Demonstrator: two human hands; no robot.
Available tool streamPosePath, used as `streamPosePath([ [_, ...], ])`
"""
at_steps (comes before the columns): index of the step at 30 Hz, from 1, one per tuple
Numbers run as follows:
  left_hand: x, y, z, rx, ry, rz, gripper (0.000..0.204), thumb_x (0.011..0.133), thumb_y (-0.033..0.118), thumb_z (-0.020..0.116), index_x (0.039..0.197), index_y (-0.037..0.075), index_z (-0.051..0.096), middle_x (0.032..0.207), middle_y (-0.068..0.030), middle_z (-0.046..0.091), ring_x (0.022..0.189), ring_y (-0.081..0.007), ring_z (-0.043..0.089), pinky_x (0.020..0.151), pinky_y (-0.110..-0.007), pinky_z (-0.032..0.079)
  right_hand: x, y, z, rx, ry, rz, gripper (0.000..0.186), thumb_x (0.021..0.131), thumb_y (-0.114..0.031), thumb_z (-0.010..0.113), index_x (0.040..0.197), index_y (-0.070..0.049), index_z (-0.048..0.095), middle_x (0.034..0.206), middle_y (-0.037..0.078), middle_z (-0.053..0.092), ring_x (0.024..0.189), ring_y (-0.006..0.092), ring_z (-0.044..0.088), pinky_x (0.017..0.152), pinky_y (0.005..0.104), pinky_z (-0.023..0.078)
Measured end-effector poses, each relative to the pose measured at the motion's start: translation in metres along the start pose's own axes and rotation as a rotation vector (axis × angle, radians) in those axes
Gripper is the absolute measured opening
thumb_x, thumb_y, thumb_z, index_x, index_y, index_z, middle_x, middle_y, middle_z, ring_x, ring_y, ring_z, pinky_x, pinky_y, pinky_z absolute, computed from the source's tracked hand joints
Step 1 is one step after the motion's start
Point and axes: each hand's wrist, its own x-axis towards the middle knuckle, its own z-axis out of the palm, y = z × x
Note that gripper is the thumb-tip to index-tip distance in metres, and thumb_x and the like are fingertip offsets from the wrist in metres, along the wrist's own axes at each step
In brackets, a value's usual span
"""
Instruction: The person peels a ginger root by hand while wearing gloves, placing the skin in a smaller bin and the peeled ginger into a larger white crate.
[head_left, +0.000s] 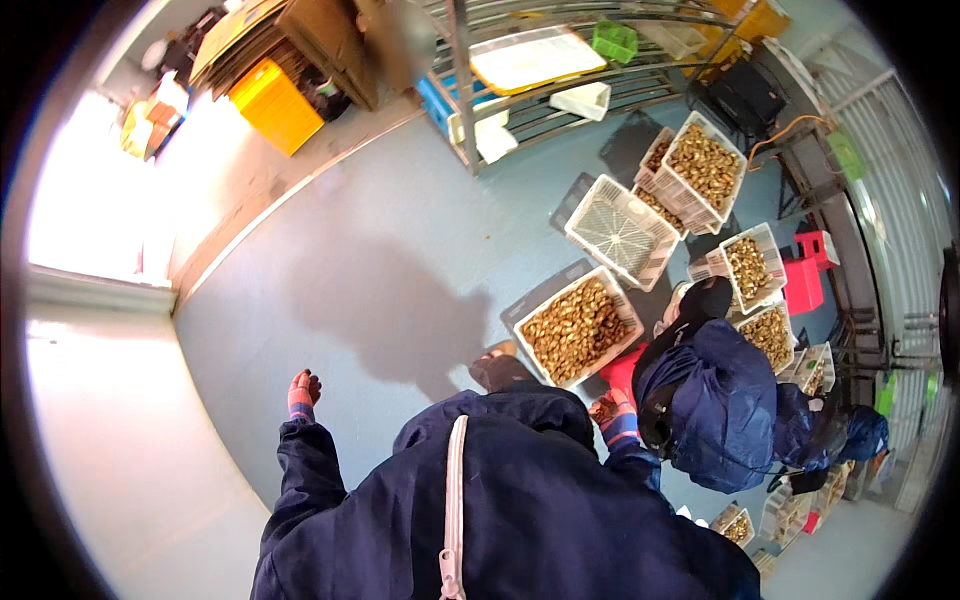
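White rectangular plastic basket (624,296), filled with small rounded golden-brown pieces (575,330), stood on the blue-grey floor (350,180) directly ahead of the wearer and slightly to the right.

Left hand (305,387): extended out to the side, well apart from every basket. Fingers appeared curled, with no object visible in them; full clench or loose curl could not be told.

Right hand (612,405): positioned just beside the near right corner of the filled basket, close to a red object (626,371) of unclear kind. Grip and contact could not be determined at this size.

Adjacent items: a white plastic basket with a radial slotted base (622,230) sat beyond the filled one. Farther right stood a white stacked basket (680,193) bearing similar pieces. A co-worker in a navy jacket (722,405) was bent among the baskets at right.

Step in hand, as judged: positioning at the filled basket, with no lift evident. A lift, if required, called for bringing the left hand across and seating both hands on opposite rims, keeping the load level to prevent spillage.
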Motion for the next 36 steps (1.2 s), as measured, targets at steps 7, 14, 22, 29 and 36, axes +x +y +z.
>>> streamPosePath([
  [7,0.073,-0.011,0.182,0.386,-0.55,-0.379,0.033,0.081,0.026,0.051,0.111,0.013,0.053,0.093,-0.0049,0.06,0.079,-0.0181,0.059,0.063,-0.031,0.046,0.078,-0.038,0.054,-0.168,0.159,-0.267,0.016,0.084,-0.025,0.054,0.079,-0.01,0.055,0.068,0.006,0.057,0.058,0.0218,0.056,0.051,0.0371,0.047],
  [14,0.188,-0.028,0.186,1.451,-0.756,0.317,0.024,0.078,0.029,0.051,0.091,0.009,0.055,0.091,-0.0136,0.06,0.077,-0.0256,0.058,0.066,-0.033,0.047,0.133,-0.082,0.166,0.054,0.328,-0.542,0.015,0.083,-0.024,0.056,0.084,-0.01,0.052,0.067,0.003,0.054,0.055,0.0161,0.052,0.045,0.0296,0.042],
  [22,0.335,0.134,0.407,1.185,-0.57,-0.086,0.027,0.081,0.03,0.046,0.082,0.006,0.057,0.067,-0.0083,0.057,0.056,-0.0184,0.054,0.047,-0.031,0.042,0.187,-0.104,0.229,0.03,0.522,-0.575,0.03,0.082,-0.037,0.055,0.079,-0.008,0.056,0.066,0.004,0.055,0.05,0.0148,0.048,0.045,0.0272,0.04],
  [29,0.361,0.223,0.697,1.006,-0.683,-0.126,0.026,0.081,0.026,0.051,0.102,0.011,0.055,0.069,-0.0023,0.057,0.055,-0.0143,0.054,0.041,-0.027,0.037,0.221,-0.103,0.223,0.398,0.629,-0.56,0.016,0.079,-0.027,0.058,0.084,-0.011,0.057,0.07,0.002,0.056,0.06,0.0197,0.054,0.053,0.0357,0.045],
  [36,0.368,0.195,0.867,1.0,-1.649,0.252,0.026,0.08,0.023,0.054,0.105,0.017,0.053,0.073,-0.0051,0.059,0.057,-0.0171,0.056,0.045,-0.029,0.041,0.261,-0.129,0.213,0.798,0.765,-0.433,0.02,0.081,-0.028,0.057,0.092,-0.011,0.052,0.081,0.01,0.058,0.06,0.0263,0.053,0.05,0.0437,0.046],
])
